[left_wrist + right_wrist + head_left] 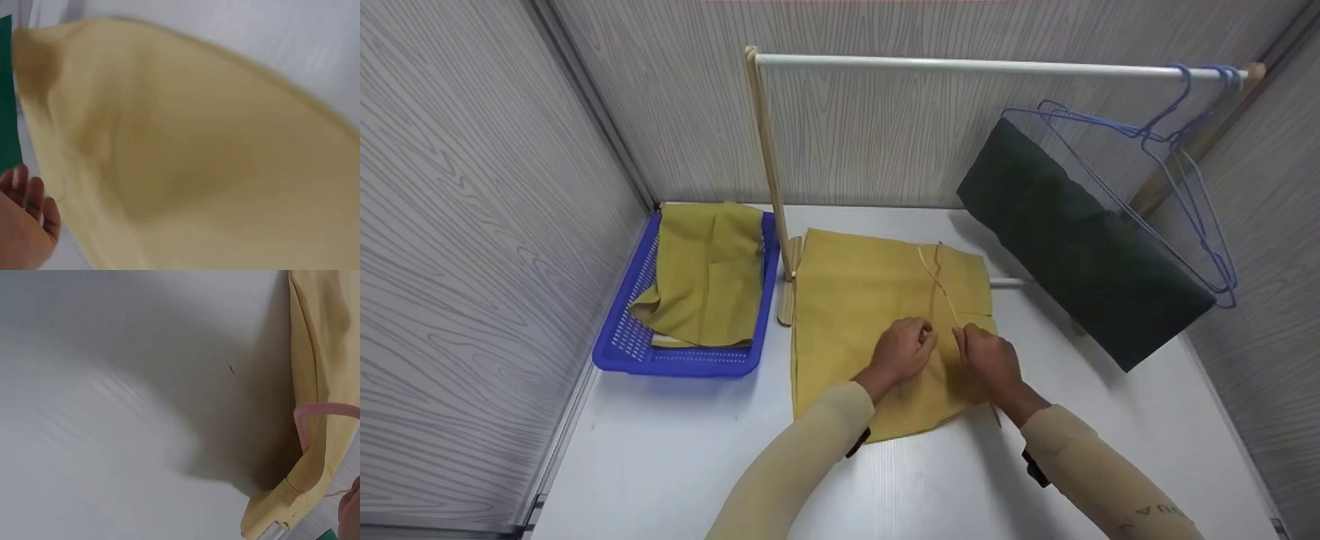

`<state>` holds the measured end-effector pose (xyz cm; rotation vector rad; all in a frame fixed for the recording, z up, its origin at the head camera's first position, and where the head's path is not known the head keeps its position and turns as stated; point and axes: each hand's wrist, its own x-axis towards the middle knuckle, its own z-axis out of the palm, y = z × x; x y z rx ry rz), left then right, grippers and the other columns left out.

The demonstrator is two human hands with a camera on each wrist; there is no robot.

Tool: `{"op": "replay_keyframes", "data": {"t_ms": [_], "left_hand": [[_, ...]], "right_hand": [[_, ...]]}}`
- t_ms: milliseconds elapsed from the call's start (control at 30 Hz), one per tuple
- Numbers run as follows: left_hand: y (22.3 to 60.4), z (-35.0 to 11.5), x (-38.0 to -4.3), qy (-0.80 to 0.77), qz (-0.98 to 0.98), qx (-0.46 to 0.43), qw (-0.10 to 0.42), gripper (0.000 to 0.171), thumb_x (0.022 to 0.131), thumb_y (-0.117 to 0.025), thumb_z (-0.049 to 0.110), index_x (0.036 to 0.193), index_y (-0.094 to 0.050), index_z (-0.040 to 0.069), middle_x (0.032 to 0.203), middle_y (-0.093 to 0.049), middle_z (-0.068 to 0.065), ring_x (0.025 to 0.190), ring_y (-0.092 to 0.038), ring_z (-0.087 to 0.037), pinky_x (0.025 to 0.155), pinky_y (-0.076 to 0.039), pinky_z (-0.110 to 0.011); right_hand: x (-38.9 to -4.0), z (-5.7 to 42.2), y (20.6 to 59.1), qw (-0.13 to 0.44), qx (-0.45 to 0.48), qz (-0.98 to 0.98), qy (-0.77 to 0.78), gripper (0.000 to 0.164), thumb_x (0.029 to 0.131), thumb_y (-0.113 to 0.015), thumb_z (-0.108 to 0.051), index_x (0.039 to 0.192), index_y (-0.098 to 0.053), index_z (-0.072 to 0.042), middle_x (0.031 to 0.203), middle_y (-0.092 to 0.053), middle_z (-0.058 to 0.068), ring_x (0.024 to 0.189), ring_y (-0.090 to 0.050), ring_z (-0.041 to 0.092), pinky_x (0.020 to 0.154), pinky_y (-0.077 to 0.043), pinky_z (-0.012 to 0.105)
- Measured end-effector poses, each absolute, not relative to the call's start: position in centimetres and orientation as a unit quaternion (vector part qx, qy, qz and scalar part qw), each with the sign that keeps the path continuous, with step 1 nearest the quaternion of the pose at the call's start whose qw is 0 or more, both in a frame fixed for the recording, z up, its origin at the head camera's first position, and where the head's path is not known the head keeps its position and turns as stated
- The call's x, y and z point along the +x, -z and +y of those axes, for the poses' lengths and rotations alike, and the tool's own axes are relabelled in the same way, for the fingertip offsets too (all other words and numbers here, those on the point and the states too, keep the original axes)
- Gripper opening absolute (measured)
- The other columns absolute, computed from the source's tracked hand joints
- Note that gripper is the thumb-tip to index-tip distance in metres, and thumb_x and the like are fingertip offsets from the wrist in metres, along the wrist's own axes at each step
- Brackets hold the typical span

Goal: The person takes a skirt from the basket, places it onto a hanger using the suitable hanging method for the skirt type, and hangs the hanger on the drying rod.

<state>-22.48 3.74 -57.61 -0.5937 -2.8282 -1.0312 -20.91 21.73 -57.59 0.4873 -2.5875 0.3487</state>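
Observation:
A mustard-yellow cloth [847,300] lies spread on the table below both hands. On it is a thin pinkish wire hanger [937,259], its hook toward the back. The right hand [990,360] pinches the hanger's wire near the cloth's right side. At the cloth's edge in the right wrist view, a bent corner of the pink hanger [318,408] sticks out; only part of the right hand [350,512] shows there. The left hand [904,349] is over the middle of the cloth, fingers loosely bent, with nothing seen in them in the left wrist view.
A blue basket [682,364] with another yellow cloth [709,277] stands at the left. Behind is a rack with a white rail [960,64] and wooden posts. Blue hangers [1174,135] hang at its right end, one bearing a dark green cloth [1080,240].

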Motion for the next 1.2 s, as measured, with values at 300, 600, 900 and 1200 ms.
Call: {"op": "replay_keyframes", "data": {"t_ms": [300, 600, 900, 1200], "left_hand": [[55.3, 5.3, -24.8, 0.319, -0.945, -0.062, 0.026, 0.058, 0.097, -0.046, 0.063, 0.125, -0.057, 0.013, 0.122, -0.054, -0.006, 0.116, -0.045, -0.026, 0.097, -0.034, -0.044], [55.3, 6.2, -25.6, 0.302, -0.949, -0.051, 0.07, 0.035, 0.104, -0.047, 0.041, 0.084, -0.066, 0.02, 0.089, -0.067, 0.002, 0.091, -0.059, -0.021, 0.084, -0.037, -0.04], [56.2, 6.8, -25.6, 0.23, -0.96, -0.052, 0.149, 0.037, 0.099, -0.056, 0.037, 0.067, -0.065, 0.02, 0.075, -0.068, 0.003, 0.077, -0.062, -0.02, 0.081, -0.041, -0.04], [57.3, 7.7, -25.0, 0.221, -0.961, -0.076, 0.152, 0.044, 0.103, -0.048, 0.033, 0.063, -0.06, 0.017, 0.07, -0.067, 0.001, 0.074, -0.063, -0.021, 0.076, -0.04, -0.039]], "right_hand": [[-20.0, 21.5, 59.6, 0.299, 0.219, -0.92, -0.127, 0.029, 0.089, -0.068, -0.01, 0.069, -0.048, -0.003, 0.053, -0.039, 0.002, 0.048, -0.027, 0.009, 0.039, -0.03, 0.032], [-19.5, 21.8, 60.5, 0.254, 0.283, -0.912, -0.153, 0.022, 0.092, -0.066, -0.01, 0.076, -0.051, -0.006, 0.058, -0.044, 0.001, 0.051, -0.035, 0.011, 0.044, -0.034, 0.03], [-20.7, 23.2, 63.9, 0.15, 0.02, -0.981, -0.122, 0.025, 0.103, -0.054, -0.028, 0.096, -0.059, -0.005, 0.082, -0.057, 0.015, 0.079, -0.053, 0.036, 0.068, -0.041, 0.05], [-20.0, 23.5, 65.8, 0.127, -0.021, -0.985, -0.113, 0.026, 0.106, -0.048, -0.033, 0.11, -0.059, -0.009, 0.101, -0.054, 0.012, 0.093, -0.05, 0.033, 0.078, -0.036, 0.049]]}}
